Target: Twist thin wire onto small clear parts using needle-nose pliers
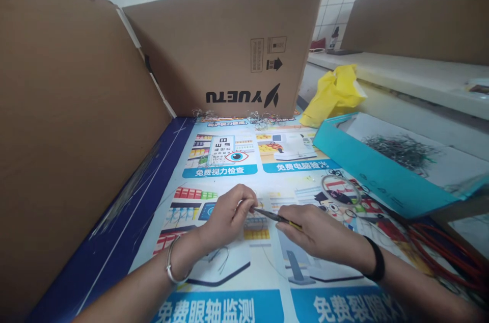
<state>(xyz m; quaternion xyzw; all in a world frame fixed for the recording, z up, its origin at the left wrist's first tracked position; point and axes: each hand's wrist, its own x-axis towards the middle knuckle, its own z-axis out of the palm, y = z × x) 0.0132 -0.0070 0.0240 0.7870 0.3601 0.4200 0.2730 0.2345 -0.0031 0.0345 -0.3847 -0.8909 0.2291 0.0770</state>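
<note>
My right hand [317, 234] is closed around a pair of needle-nose pliers [273, 216] with a dark tapered nose and a bit of yellow on the handle. The nose points left and its tip meets the fingertips of my left hand [231, 211]. Thumb and fingers of that hand are pinched together; whatever is between them is too small to make out. Below the hands, a few thin bent wires [221, 259] lie on the printed sheet [263, 277] that covers the table.
Cardboard panels [225, 53] stand at the back and left, with wire tangles [262, 120] along the back one's foot. At right are a turquoise box [359, 180] holding a heap of wire pieces [401, 152], a yellow bag [332, 96], a wire coil [341, 176] and red cable [443, 251].
</note>
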